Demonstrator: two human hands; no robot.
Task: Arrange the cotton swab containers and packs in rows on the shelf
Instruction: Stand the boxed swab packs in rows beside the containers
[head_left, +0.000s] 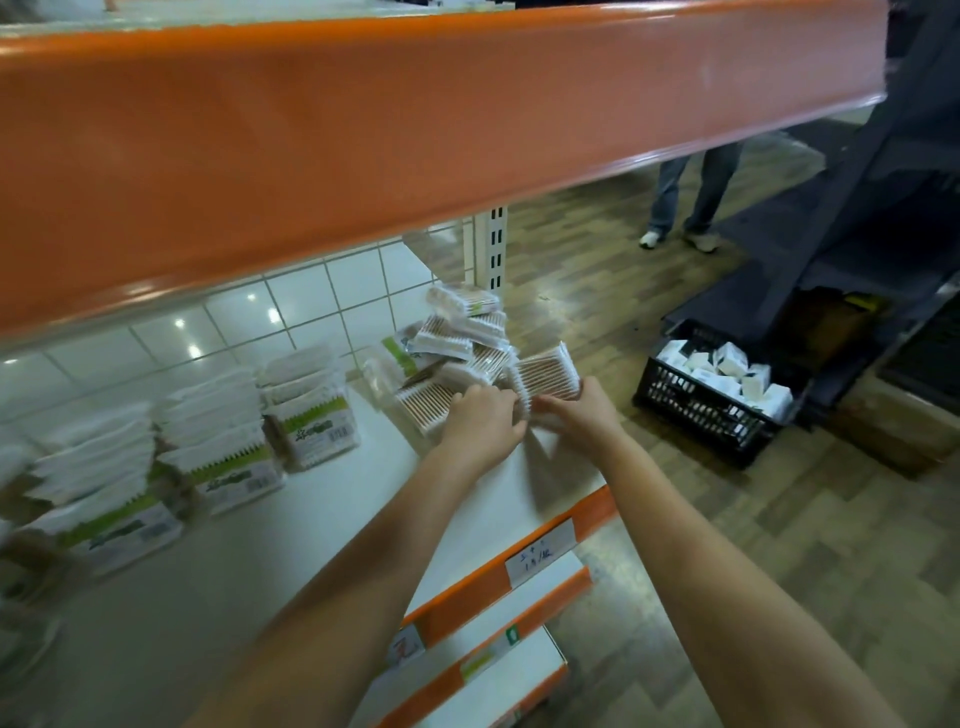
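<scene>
Right hand (574, 415) grips a clear pack of wooden-stick cotton swabs (545, 375) by its lower edge; left hand (480, 423) curls onto a neighbouring pack (421, 405). Both lie in the loose heap (462, 332) at the shelf's (291, 530) right end. Stacked packs (218, 436) stand along the back edge. Light, probably slippery film: best held across the short sides.

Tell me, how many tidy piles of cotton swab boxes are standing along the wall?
3 in clear view: one stack nearest the hands, a middle stack, and a stack further left. More may hide at the blurry left edge.
</scene>
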